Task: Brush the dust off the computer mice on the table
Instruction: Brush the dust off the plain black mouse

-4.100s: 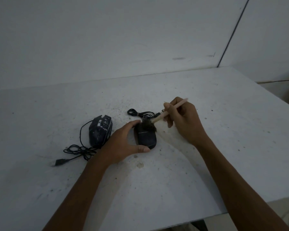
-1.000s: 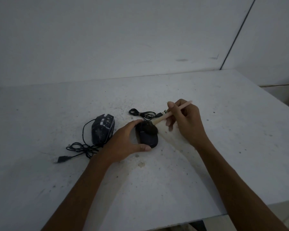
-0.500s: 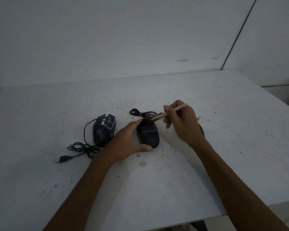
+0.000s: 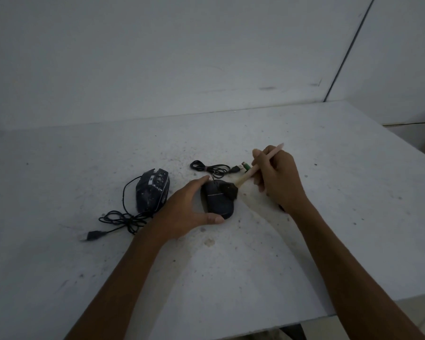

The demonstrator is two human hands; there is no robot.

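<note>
A plain black mouse (image 4: 219, 201) lies mid-table, and my left hand (image 4: 185, 207) grips it from the left, thumb at its near end and a finger at its far end. My right hand (image 4: 279, 179) holds a brush (image 4: 253, 171) by its pale wooden handle. The dark bristles rest on the mouse's right front corner. A second black mouse (image 4: 153, 190), dusty with printed markings, sits to the left, untouched. Something dark peeks out behind my right wrist; I cannot tell what it is.
The white table (image 4: 231, 278) is speckled with dust and grit. A tangled black cable with a USB plug (image 4: 93, 234) trails from the left mouse. A coiled cable (image 4: 210, 166) with a green-tipped plug lies behind the held mouse. Walls rise behind; the table's near and right edges show.
The brush head has moved from the far tip of the held mouse to its right front corner, and my right hand has shifted right. My left hand and both mice stay put.
</note>
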